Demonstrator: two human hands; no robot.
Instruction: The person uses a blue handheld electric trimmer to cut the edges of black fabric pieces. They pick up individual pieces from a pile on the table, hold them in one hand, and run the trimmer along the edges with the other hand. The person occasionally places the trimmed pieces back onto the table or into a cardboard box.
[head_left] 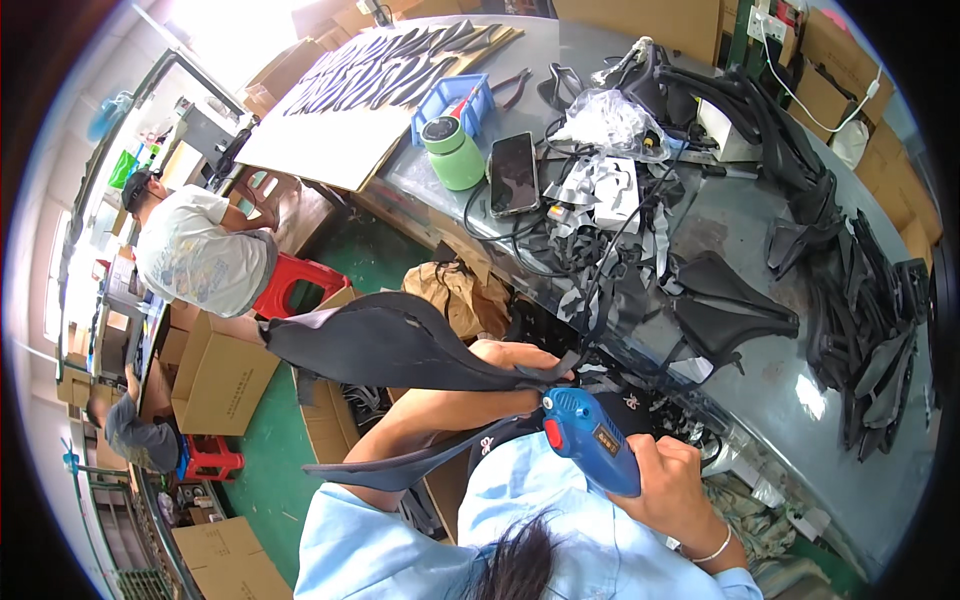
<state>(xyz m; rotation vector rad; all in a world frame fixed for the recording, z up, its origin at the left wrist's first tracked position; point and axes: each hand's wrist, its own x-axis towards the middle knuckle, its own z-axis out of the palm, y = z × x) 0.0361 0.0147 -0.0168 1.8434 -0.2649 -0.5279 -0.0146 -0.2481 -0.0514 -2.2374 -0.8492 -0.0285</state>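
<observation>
A long black curved piece [390, 340] of padded-looking sheet, with two wing-like halves, lies around my left forearm. My left hand [515, 358] is closed on its narrow end, fingers partly hidden behind it. In my right hand [672, 488] is a blue handheld power tool [592, 442] with a red button, perhaps an electric cutter. Its head touches or almost touches the narrow end of the black piece beside my left fingers; the tip is hidden. Black offcuts [590, 235] lie in a heap on the metal table [740, 375], near a finished-looking black triangular piece [725, 300].
On the table are a green jar [453, 160], a phone [514, 172], a blue bin [480, 108], pliers [513, 88] and piled black pieces [865, 330]. Rows of dark pieces cover a board [320, 140]. A seated person [200, 240] and cardboard boxes [225, 375] are at left.
</observation>
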